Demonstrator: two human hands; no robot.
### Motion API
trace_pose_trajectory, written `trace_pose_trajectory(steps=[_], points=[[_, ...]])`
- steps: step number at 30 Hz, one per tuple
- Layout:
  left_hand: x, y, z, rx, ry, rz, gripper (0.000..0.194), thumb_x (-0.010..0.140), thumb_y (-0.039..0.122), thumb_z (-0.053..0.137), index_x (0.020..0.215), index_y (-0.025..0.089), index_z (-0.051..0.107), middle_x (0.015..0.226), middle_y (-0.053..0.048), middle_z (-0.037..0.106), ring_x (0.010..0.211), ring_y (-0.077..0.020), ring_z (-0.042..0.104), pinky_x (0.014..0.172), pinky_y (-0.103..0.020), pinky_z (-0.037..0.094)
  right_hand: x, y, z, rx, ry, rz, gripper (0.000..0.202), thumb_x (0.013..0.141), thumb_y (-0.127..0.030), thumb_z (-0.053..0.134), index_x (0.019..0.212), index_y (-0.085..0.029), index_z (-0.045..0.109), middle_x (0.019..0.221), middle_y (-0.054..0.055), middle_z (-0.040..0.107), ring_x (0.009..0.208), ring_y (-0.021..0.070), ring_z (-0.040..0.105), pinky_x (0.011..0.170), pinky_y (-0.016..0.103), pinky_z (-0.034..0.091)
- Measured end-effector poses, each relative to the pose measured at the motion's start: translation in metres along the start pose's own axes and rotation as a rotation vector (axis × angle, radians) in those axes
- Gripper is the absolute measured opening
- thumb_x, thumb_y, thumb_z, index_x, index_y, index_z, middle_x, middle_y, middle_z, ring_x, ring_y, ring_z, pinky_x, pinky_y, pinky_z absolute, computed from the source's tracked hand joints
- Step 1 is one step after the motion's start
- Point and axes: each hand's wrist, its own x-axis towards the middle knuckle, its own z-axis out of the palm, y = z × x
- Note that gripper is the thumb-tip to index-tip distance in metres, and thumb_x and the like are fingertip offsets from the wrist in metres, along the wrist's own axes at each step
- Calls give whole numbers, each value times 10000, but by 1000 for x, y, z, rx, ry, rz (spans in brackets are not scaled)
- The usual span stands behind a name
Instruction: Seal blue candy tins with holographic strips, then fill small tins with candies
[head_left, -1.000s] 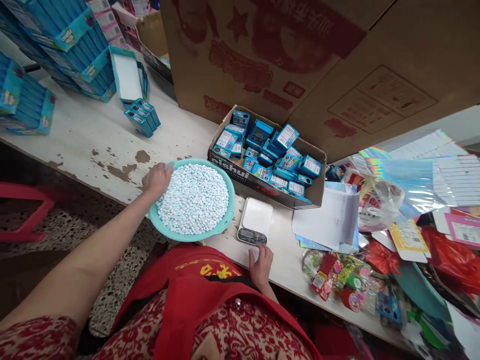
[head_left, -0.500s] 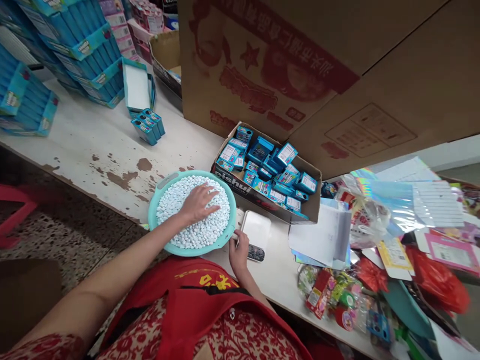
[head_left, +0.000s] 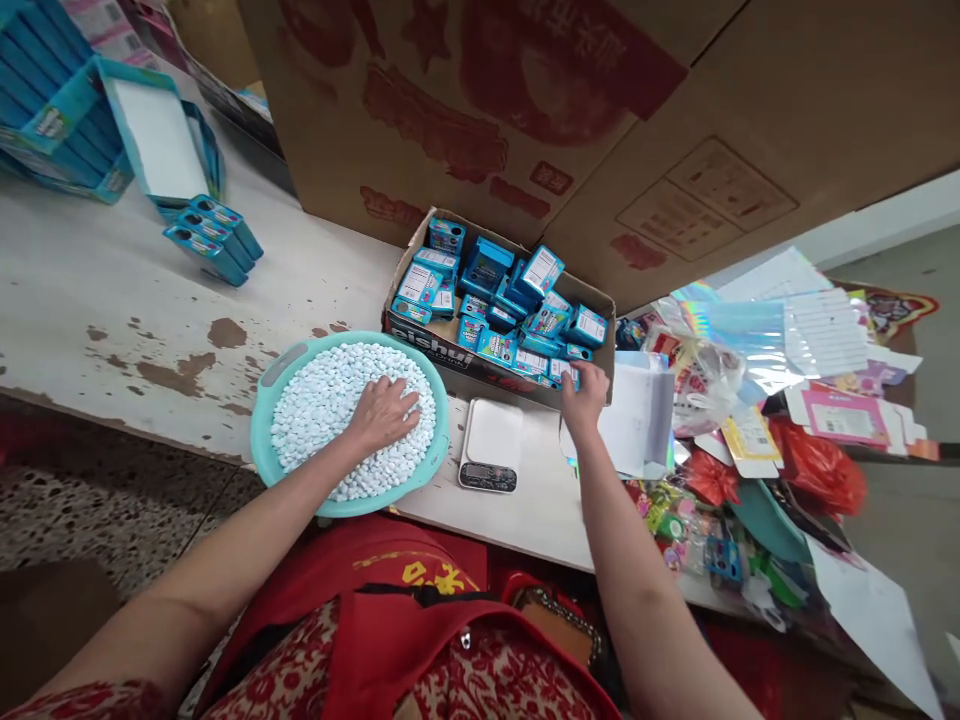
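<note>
A teal basin heaped with small white tablets sits at the table's near edge. My left hand lies palm down in the tablets, fingers curled into them. My right hand reaches to the front right corner of an open cardboard box full of small blue packets and closes on one blue packet there. Between the basin and my right arm stands a small white digital scale with nothing on it.
Large brown cartons wall off the back. Blue packets and stacked blue display boxes are at the far left. White papers, shiny film sheets and a heap of coloured wrappers crowd the right. The table has peeling paint.
My left hand went from the basin's rim into the tablets. My right hand left the scale and reached forward to the box of blue packets. The view shifted left.
</note>
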Motion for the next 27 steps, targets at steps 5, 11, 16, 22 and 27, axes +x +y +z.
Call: trace_pose_trajectory(steps=[5,11,16,22,27], points=[[4,-2,7,42,26,-22,333,887,342,384,889,188,680,928,-129,603,864,-270,514,764,-399,371,62,22,31,47,-236,-17,279,781,-249,564,1007,-89,597,1050,138,591,905,154,464,837,313,338],[3,-2,9,27,59,-162,295,861,334,428,872,197,689,912,-113,631,852,-241,586,678,-322,413,89,31,80,149,-367,49,166,784,-185,554,876,-60,614,897,98,606,841,123,513,822,333,343],[9,-2,12,-156,160,-334,236,808,343,493,824,211,688,882,-92,668,852,-234,620,697,-307,451,101,24,88,112,-402,40,111,783,-161,548,770,-70,610,888,128,614,859,135,558,821,351,352],[10,-8,1,-690,388,-620,163,714,364,573,696,215,636,746,-30,670,761,-195,635,710,-292,490,97,19,45,102,-394,41,261,657,-129,634,915,-93,644,955,158,649,898,236,603,810,413,390],[-3,-12,-24,-1452,408,-832,241,649,422,639,699,194,576,637,3,606,471,-117,543,394,-213,372,17,-6,-16,719,-63,247,473,590,-341,752,1008,-155,632,946,64,684,882,240,631,806,418,487]])
